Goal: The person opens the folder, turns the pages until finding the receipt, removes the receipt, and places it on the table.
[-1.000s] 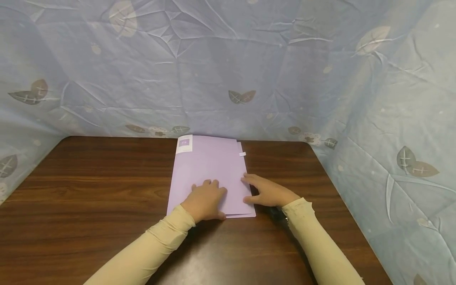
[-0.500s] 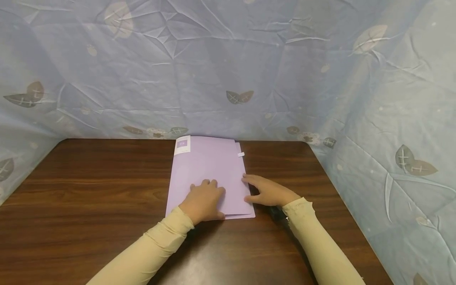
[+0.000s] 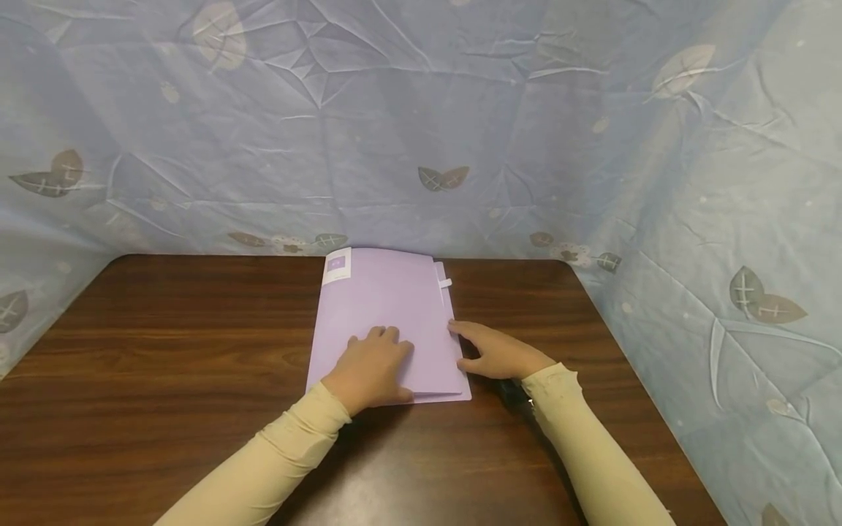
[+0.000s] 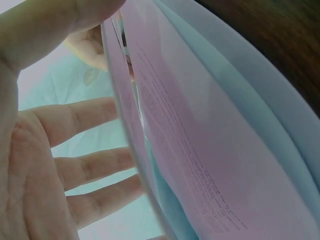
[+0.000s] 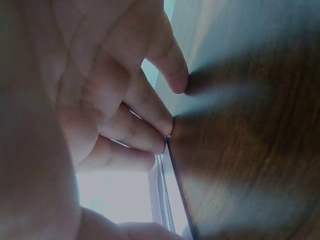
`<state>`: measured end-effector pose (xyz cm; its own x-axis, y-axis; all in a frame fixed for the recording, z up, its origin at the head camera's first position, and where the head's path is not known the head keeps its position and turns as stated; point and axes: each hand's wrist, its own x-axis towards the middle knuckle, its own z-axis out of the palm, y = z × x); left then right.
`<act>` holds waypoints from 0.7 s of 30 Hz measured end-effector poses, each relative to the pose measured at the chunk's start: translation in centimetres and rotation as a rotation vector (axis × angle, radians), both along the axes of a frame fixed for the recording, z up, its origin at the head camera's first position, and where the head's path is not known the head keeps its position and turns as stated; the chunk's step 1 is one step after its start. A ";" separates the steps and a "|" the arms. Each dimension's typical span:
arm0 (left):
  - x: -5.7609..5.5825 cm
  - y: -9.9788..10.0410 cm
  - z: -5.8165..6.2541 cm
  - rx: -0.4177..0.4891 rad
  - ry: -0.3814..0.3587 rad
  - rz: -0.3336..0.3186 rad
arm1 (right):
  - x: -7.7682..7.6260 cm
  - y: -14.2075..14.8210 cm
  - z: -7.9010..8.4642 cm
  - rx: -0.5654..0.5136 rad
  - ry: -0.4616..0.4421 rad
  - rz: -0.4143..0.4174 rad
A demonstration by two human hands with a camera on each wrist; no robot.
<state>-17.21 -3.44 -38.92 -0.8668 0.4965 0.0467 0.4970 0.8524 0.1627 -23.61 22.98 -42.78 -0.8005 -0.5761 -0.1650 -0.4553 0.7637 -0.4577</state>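
Observation:
A light purple folder (image 3: 375, 299) lies closed on the table, its loose cover standing slightly up from what is beneath. My left hand (image 3: 371, 370) rests on the lower part of the cover with fingers spread, thumb at the bottom edge. In the left wrist view, the fingertips (image 4: 127, 159) touch the cover, and printed text shows on a sheet inside the folder (image 4: 200, 125). At the folder's right edge is my right hand (image 3: 503, 351), fingers extended. From the right wrist, several of its fingertips (image 5: 160, 145) meet that edge, low over the wood.
The brown wooden table (image 3: 197, 351) reaches back to a wrinkled blue curtain (image 3: 395, 131) with leaf prints, which also hangs along the right side. A white label (image 3: 338, 264) marks the folder's top left corner, and a small white tab (image 3: 445, 283) its right edge.
My left hand has shifted slightly up and to the left on the cover. The cover's right side stands a little more apart near the tab. The right hand has barely moved.

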 end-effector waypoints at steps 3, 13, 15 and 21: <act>0.1 -0.1 0.1 0.008 -0.003 -0.008 | 0.0 0.0 0.0 -0.004 -0.006 0.001; 0.2 -0.5 0.1 0.021 0.009 -0.028 | -0.1 0.0 0.0 0.005 -0.019 -0.004; 0.2 -0.6 0.1 0.018 0.015 -0.031 | -0.2 0.1 -0.1 0.002 -0.024 -0.005; 0.3 -0.4 -0.1 0.004 0.048 -0.044 | -0.2 0.2 -0.1 -0.020 -0.008 0.015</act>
<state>-16.91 -3.87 -39.03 -0.8408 0.5340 0.0895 0.5414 0.8288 0.1415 -23.82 23.14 -42.87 -0.7907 -0.5910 -0.1598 -0.4625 0.7477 -0.4765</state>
